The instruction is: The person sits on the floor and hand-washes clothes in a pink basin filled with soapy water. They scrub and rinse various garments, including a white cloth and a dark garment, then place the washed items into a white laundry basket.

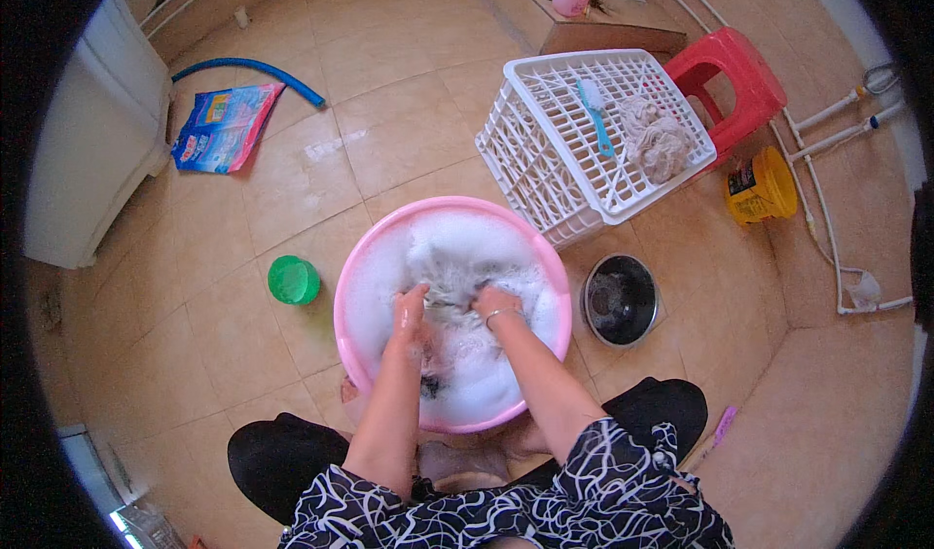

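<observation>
A pink basin (343,286) full of white foam stands on the floor in front of me. In its middle lies a wet greyish-white cloth (453,284), partly covered by suds. My left hand (412,314) is closed at the cloth's left side, its fingertips partly lost in foam. Opposite it, my right hand (496,303), with a bracelet at the wrist, grips the cloth's right side with curled fingers. A dark patch of fabric (429,386) shows through the suds near my left forearm.
Left of the basin stands a green cup (294,281); a dark metal bowl (621,300) is to its right. Beyond are a white crate (545,150) bearing a blue brush (596,121) and crumpled cloth (654,141), a red stool (739,77), yellow bucket (764,187) and detergent bag (224,129).
</observation>
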Demonstrator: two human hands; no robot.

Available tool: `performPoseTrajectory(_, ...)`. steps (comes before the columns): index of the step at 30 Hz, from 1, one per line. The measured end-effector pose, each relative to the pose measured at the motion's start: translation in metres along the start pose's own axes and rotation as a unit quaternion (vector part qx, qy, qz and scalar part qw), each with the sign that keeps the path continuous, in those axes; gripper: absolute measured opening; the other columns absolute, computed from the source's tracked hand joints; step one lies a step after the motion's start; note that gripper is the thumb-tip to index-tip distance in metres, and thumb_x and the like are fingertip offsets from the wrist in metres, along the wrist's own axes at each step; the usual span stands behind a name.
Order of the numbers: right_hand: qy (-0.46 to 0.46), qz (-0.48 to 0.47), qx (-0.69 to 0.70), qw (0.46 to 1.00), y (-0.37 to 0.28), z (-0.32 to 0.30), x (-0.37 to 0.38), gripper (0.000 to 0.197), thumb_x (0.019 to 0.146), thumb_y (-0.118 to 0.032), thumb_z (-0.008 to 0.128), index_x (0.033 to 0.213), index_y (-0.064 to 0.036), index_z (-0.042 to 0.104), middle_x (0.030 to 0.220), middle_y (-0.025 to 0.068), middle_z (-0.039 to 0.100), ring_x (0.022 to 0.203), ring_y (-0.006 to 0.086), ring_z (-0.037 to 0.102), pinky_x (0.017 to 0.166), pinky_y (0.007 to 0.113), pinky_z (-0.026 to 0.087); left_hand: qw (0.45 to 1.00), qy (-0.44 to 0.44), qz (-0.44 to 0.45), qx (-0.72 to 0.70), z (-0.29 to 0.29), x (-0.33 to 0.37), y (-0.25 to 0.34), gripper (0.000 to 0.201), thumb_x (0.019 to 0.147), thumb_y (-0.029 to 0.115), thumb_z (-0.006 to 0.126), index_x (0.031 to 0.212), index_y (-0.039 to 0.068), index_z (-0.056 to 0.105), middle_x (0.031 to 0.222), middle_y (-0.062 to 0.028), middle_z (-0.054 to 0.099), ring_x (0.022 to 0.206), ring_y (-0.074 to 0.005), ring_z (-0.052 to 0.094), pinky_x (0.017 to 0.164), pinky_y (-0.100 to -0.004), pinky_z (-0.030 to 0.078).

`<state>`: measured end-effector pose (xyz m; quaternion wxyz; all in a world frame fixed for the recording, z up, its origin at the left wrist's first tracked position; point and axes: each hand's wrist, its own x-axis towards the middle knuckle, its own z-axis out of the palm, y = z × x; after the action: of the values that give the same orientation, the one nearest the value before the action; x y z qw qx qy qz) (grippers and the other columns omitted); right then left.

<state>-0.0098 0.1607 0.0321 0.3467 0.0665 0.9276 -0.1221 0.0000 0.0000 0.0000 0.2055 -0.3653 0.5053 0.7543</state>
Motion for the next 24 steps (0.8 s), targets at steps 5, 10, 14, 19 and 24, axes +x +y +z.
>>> performPoseTrajectory(5, 0.169, -0.056, 0.162, 0.971, -0.027, -0.017, -0.036, 0.039, 0.069, -0.039, 0.056, 0.083, -0.0036, 0.061, 0.082, 0.0173, 0.059, 0.080, 0.0293, 0.058, 0.071, 0.038, 0.046, 0.966, -0.124, -0.101, -0.204, 0.025, -0.034, 0.016, 0.040, 0.077, 0.026, 0.056, 0.107, 0.001, 0.048, 0.099, -0.0131, 0.054, 0.084, -0.0276, 0.054, 0.072, -0.0373, 0.045)
performPoseTrajectory(10, 0.312, -0.354, 0.257, 0.843, -0.059, -0.018, -0.086, 0.026, 0.066, -0.029, 0.060, 0.063, -0.0037, 0.058, 0.065, 0.0162, 0.056, 0.061, 0.0316, 0.055, 0.055, 0.037, 0.044, 0.933, -0.251, -0.176, -0.188, 0.009, -0.017, 0.018, 0.025, 0.079, 0.022, 0.052, 0.094, 0.002, 0.054, 0.091, -0.0123, 0.058, 0.081, -0.0241, 0.056, 0.068, -0.0367, 0.046)
performPoseTrajectory(14, 0.346, -0.402, 0.231, 0.816, -0.060, -0.012, -0.067, 0.023, 0.073, -0.027, 0.052, 0.063, -0.0070, 0.058, 0.067, 0.0137, 0.057, 0.064, 0.0310, 0.056, 0.059, 0.040, 0.046, 0.926, -0.224, -0.064, -0.297, 0.011, -0.033, 0.011, 0.018, 0.079, 0.018, 0.051, 0.086, 0.002, 0.056, 0.085, -0.0107, 0.058, 0.069, -0.0229, 0.057, 0.063, -0.0356, 0.048)
performPoseTrajectory(19, 0.258, -0.122, 0.067, 0.956, 0.003, -0.016, -0.009, 0.033, 0.081, -0.032, 0.041, 0.069, -0.0061, 0.058, 0.078, 0.0172, 0.058, 0.075, 0.0313, 0.056, 0.065, 0.041, 0.045, 0.981, -0.162, 0.010, -0.110, 0.048, -0.060, 0.016, 0.017, 0.083, 0.016, 0.046, 0.091, 0.003, 0.053, 0.087, -0.0071, 0.056, 0.076, -0.0173, 0.054, 0.066, -0.0335, 0.046)
performPoseTrajectory(24, 0.258, -0.111, 0.051, 0.958, 0.019, 0.013, -0.025, 0.041, 0.079, -0.045, 0.043, 0.095, -0.0097, 0.055, 0.088, 0.0179, 0.057, 0.087, 0.0284, 0.055, 0.079, 0.039, 0.042, 0.983, -0.080, 0.064, 0.155, 0.023, -0.038, 0.022, 0.036, 0.074, 0.016, 0.055, 0.105, 0.002, 0.045, 0.097, -0.0112, 0.053, 0.082, -0.0219, 0.053, 0.071, -0.0314, 0.044)
